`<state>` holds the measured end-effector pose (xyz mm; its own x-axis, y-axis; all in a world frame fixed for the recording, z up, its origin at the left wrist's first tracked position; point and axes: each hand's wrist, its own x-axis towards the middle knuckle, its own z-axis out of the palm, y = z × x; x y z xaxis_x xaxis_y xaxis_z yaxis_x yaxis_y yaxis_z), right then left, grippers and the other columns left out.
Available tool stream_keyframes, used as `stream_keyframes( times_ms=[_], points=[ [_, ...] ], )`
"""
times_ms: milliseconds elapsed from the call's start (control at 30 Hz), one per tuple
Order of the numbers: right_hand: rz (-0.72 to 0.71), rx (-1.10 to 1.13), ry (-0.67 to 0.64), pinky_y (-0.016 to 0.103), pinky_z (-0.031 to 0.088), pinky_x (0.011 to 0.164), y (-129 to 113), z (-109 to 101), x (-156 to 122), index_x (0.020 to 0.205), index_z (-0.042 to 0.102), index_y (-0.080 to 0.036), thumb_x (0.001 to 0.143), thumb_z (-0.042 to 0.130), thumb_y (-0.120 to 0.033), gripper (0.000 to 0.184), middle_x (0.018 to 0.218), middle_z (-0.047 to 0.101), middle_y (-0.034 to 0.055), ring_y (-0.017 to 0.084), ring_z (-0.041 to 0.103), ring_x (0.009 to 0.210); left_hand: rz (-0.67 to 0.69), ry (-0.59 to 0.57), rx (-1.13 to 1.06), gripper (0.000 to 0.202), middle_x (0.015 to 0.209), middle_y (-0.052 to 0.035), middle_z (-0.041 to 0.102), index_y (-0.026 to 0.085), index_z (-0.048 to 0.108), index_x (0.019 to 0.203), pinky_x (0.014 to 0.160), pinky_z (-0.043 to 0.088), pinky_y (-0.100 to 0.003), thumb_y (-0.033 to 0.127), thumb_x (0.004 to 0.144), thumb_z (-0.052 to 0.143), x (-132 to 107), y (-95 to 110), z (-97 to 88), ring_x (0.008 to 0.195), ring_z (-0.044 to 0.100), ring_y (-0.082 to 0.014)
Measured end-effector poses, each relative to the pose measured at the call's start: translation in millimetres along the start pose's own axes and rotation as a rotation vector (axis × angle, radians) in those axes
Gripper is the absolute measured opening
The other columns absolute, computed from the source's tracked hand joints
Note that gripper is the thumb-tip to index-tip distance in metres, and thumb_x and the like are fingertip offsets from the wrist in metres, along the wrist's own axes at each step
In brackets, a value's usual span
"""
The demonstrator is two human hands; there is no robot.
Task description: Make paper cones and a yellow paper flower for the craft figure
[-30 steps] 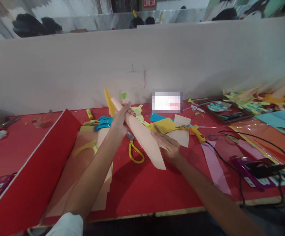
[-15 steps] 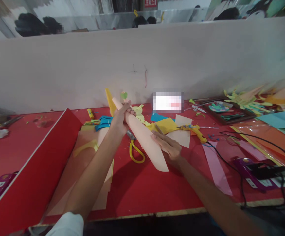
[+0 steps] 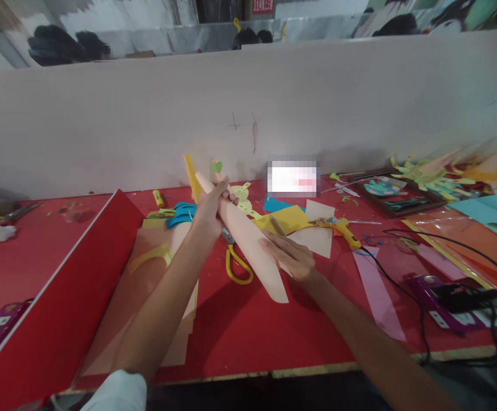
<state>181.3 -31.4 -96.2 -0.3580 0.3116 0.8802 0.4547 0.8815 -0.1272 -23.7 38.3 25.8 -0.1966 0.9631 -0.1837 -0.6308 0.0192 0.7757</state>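
Observation:
A pale peach sheet of paper (image 3: pixel 254 251), curled into a long tapering roll, slants over the table between my hands. My left hand (image 3: pixel 214 200) is closed round its narrow upper end. At the wider lower end, my right hand (image 3: pixel 291 257) presses the paper's right edge with straightened fingers; its thumb is hidden. Scissors with yellow handles (image 3: pixel 239 268) lie below the roll, partly covered by it. Just behind my left hand are a yellow paper piece (image 3: pixel 192 176) and a green paper heart (image 3: pixel 217 166).
A yellow glue gun (image 3: pixel 346 231) lies to the right, its black cord trailing near a purple box (image 3: pixel 440 308). Peach sheets (image 3: pixel 145 319) lie left beside a raised red board (image 3: pixel 77 291). A white partition (image 3: pixel 145 125) bounds the table's back.
The paper's lower end has moved slightly left and curled narrower. My right hand's fingers have shifted a little left along it. My left hand keeps its grip.

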Motion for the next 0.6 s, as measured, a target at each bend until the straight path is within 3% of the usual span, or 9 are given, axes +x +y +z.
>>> stream_keyframes(
  times_ms=[300,600],
  points=[
    [0.039,0.044,-0.016,0.039,0.063,0.108,-3.8,-3.6,1.0,0.163,0.04,-0.028,0.103,0.055,-0.005,0.066,0.152,0.06,0.0084,0.026,0.068,0.131,0.042,-0.094,-0.039,0.039,0.055,0.0082,0.05,0.02,0.056,0.075,0.055,0.051,-0.022,0.021,0.067,0.095,-1.9,-8.6,-0.6,0.049,0.053,-0.0073],
    [0.039,0.066,-0.018,0.04,0.063,0.109,-5.4,-3.6,4.6,0.164,0.039,-0.027,0.102,0.053,-0.004,0.067,0.153,0.059,0.0088,0.027,0.066,0.133,0.035,-0.047,-0.038,0.034,0.056,0.0078,0.052,0.02,0.056,0.078,0.055,0.049,-0.022,0.017,0.073,0.089,-4.0,-10.3,3.3,0.048,0.052,-0.0073]
  ],
)
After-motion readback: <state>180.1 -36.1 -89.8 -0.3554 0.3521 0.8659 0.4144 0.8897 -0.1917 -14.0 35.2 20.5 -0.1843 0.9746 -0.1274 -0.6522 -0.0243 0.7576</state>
